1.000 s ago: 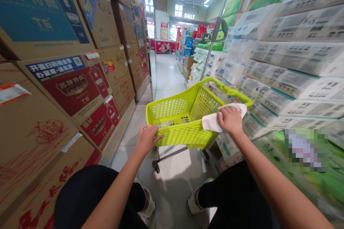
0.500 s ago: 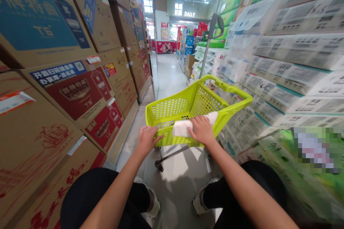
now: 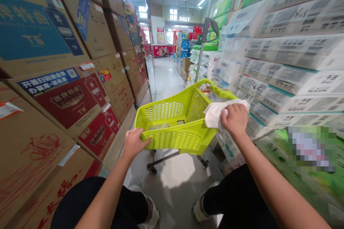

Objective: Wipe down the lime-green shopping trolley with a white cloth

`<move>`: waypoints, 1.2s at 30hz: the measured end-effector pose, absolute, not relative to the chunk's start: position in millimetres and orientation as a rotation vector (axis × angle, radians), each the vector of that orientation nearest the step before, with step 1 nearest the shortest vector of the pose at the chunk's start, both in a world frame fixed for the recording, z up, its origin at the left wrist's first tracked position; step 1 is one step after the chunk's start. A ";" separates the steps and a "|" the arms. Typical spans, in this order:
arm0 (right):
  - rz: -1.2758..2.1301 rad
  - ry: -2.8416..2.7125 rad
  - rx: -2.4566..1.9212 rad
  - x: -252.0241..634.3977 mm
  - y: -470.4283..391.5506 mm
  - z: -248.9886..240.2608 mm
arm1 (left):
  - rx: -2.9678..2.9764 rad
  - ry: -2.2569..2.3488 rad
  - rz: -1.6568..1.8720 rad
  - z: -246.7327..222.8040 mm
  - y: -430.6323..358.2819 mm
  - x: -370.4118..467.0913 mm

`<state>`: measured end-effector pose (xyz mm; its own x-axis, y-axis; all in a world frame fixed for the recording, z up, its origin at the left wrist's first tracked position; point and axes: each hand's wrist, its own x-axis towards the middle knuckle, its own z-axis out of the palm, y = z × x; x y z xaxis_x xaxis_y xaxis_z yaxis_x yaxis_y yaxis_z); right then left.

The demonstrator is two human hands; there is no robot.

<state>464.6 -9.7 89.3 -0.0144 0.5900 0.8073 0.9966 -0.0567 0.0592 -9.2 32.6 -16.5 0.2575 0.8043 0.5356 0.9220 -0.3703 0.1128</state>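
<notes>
A yellow-green shopping cart (image 3: 172, 137) with perforated basket walls stands sideways in front of me, and its basket holds nothing. My left hand (image 3: 135, 142) grips the basket's near left corner, with the thumb over the rim. With my right hand (image 3: 235, 120) I hold a white cloth (image 3: 214, 113) against the cart's right end, by the handle. The cloth drapes over the rim there and hides part of it.
Stacked cardboard cartons (image 3: 67, 96) line the left side. Along the right rise piles of white wrapped packs (image 3: 276, 71), with a green pack (image 3: 290, 164) lower down. A metal pole with a grey handle (image 3: 209, 30) stands behind the cart.
My right hand has moved right with the cloth, from the near side rim to the handle end. The cart sits slightly further left in view, my left hand still on its corner.
</notes>
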 end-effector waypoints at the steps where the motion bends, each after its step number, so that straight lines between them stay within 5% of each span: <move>1: -0.909 -1.641 -1.690 451.4 -12.6 85.1 | -2.283 -1.618 -0.779 -17.0 32.4 -9.0; 14: -0.255 -2.031 -1.493 180.6 -36.2 6.3 | -2.293 -1.640 -0.927 -33.7 -15.3 24.9; 27: -0.952 -1.809 -1.668 426.3 -18.0 74.9 | -2.303 -1.452 -0.940 -39.2 -2.4 4.8; 36: -0.498 -1.884 -1.617 246.6 -35.8 19.8 | -2.253 -1.523 -0.992 -33.5 -34.9 55.6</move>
